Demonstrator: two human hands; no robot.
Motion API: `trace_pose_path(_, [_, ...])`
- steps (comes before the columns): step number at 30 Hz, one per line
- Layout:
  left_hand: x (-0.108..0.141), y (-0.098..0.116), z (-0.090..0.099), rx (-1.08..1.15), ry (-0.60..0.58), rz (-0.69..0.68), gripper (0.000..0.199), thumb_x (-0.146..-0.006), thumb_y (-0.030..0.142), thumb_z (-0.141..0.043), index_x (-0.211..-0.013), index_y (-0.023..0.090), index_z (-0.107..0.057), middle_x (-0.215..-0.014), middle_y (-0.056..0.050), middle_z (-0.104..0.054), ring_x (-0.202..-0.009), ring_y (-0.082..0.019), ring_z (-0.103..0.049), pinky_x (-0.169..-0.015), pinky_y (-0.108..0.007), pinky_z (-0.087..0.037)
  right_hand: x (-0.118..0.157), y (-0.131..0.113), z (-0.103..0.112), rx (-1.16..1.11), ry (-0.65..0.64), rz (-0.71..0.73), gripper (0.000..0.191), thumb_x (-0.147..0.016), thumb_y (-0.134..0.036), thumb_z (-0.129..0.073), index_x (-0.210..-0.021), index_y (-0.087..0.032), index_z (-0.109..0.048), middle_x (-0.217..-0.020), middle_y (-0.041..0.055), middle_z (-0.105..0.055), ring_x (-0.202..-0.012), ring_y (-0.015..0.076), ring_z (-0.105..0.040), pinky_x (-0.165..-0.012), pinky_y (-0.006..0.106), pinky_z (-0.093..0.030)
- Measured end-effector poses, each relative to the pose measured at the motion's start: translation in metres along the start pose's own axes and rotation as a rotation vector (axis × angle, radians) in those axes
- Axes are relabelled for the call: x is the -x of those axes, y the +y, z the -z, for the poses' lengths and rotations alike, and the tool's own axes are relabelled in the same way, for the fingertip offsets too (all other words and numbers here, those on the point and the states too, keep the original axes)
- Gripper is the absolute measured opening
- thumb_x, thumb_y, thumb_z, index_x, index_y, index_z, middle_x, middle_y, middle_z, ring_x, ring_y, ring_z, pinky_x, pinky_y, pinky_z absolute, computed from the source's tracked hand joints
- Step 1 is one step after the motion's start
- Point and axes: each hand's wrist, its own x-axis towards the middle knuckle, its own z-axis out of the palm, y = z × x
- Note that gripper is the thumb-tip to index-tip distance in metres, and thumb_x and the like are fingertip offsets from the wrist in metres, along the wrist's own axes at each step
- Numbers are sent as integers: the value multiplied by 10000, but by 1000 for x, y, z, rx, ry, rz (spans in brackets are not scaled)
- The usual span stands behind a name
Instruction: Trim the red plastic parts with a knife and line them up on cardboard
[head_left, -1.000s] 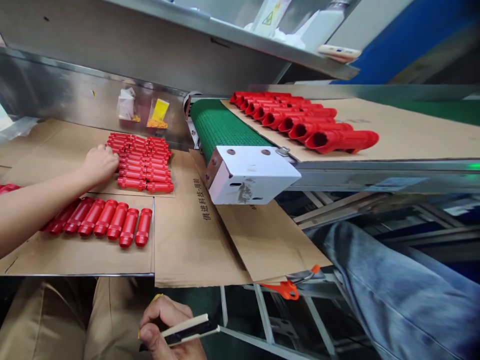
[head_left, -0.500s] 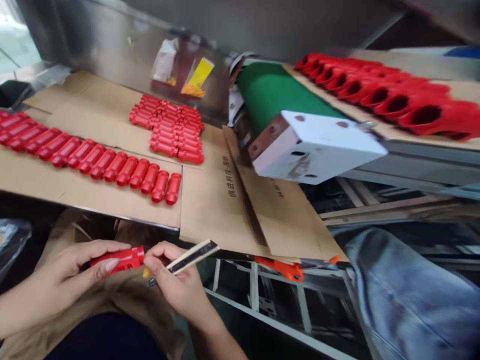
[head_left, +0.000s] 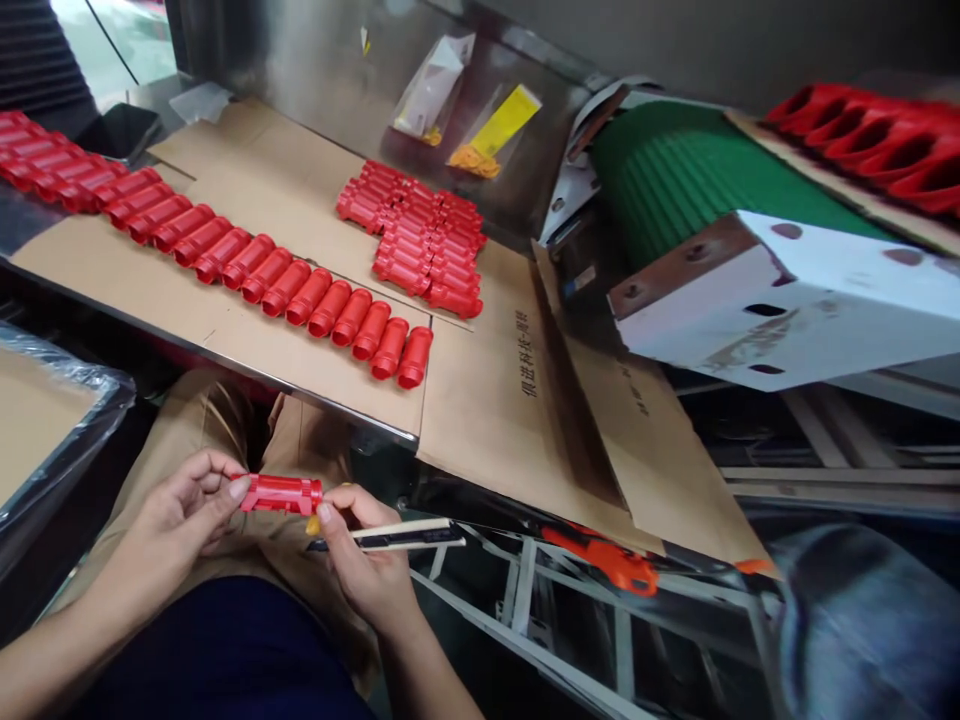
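Note:
My left hand (head_left: 199, 505) grips a red plastic tube (head_left: 281, 493) by its left end, above my lap. The tube lies nearly level, its ringed end towards my right hand (head_left: 367, 550). In that hand is a slim cream-and-black utility knife (head_left: 409, 537), pointing out to the right past the fingers. A small yellow piece (head_left: 313, 525) shows at my right fingertips, close to the tube's ringed end. Whether the right fingers touch the tube is hard to tell. On the cardboard ahead runs a long row of similar red tubes (head_left: 259, 272).
Behind the row lies a block of red tubes (head_left: 427, 235). Two plastic bags (head_left: 506, 125) with yellow-orange bits lie beyond. At right stands a green conveyor belt (head_left: 667, 180) with a white end bracket (head_left: 787, 300), red parts (head_left: 885, 140) beside it. An orange-handled tool (head_left: 611, 565) lies under the cardboard edge.
The view has swung left, so the table and conveyor appear further right. The tube has turned more level, and my left hand now holds it nearer its left end. The knife is flatter.

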Motion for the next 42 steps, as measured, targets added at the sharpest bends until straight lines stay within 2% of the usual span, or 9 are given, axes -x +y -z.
trace_pose_path(6, [-9, -19, -5, -90, 186, -222, 384, -812, 509, -901, -1010, 227, -730, -890, -34, -776, -775, -172, -706, -685, -243, -581, -1, 4, -22, -255, 62, -165, 464, -904, -658, -782, -910, -226, -616, -640, -72, -557, -437, 73, -444, -410, 185, -369])
trace_pose_path(11, [-11, -20, 4, -106, 166, -189, 326, -904, 530, -814, -988, 226, -728, -714, 34, -647, -518, -101, -515, -464, -196, -434, 1, 9, -21, -70, 95, -83, 442, -1040, -610, -626, -835, -218, -629, -617, -47, -574, -461, 97, -533, -437, 196, -416])
trace_pose_path(16, [-10, -19, 6, -143, 160, -405, 345, -850, 334, -893, -1157, 295, -740, -1158, -30, -736, -979, -186, -740, -865, -266, -624, -1, 9, -24, -128, 117, -127, 401, -1016, -613, -651, -927, -222, -640, -612, -58, -582, -445, 99, -499, -416, 200, -401])
trace_pose_path(20, [-16, -19, -9, -5, 236, -289, 418, -736, 325, -974, -1050, 265, -705, -978, 8, -713, -813, -156, -702, -708, -230, -602, -1, 1, -27, 83, 84, 120, 251, -1037, -439, -654, -920, -218, -671, -680, -15, -674, -547, 126, -595, -530, 229, -479])
trace_pose_path(23, [-22, -17, -15, 38, 280, -287, 281, -850, 450, -870, -938, 234, -713, -885, 10, -673, -698, -128, -605, -590, -211, -524, 1, -5, -29, 238, 111, 334, 153, -1021, -282, -659, -885, -215, -682, -720, 11, -710, -604, 144, -638, -608, 253, -505])
trace_pose_path(28, [-22, -16, -11, -129, 338, -387, 326, -795, 426, -912, -1042, 241, -806, -1058, -46, -716, -953, -220, -683, -837, -303, -572, 5, -8, -35, 304, 176, 424, 128, -1004, -192, -647, -880, -214, -668, -684, 9, -693, -551, 147, -612, -565, 261, -463])
trace_pose_path(32, [-19, -10, -4, -305, 322, -428, 246, -960, 470, -750, -1063, 280, -867, -981, -36, -703, -867, -216, -658, -788, -313, -544, 5, -9, -36, 297, 201, 437, 134, -998, -182, -649, -868, -213, -657, -678, 3, -689, -547, 142, -613, -562, 254, -461])
trace_pose_path(38, [-21, -13, -2, -218, 303, -459, 310, -967, 527, -737, -1131, 310, -887, -947, -34, -713, -894, -216, -666, -890, -330, -564, 4, -6, -39, 355, 252, 524, 148, -1041, -203, -639, -896, -196, -668, -673, 3, -686, -530, 134, -613, -541, 247, -472])
trace_pose_path(42, [-24, -16, -12, 103, 250, -218, 541, -772, 478, -948, -1276, 321, -829, -1078, -30, -789, -954, -185, -729, -886, -272, -597, -3, 0, -42, 550, 205, 758, 255, -1108, -247, -558, -952, -163, -742, -620, 21, -647, -478, 155, -586, -483, 275, -469])
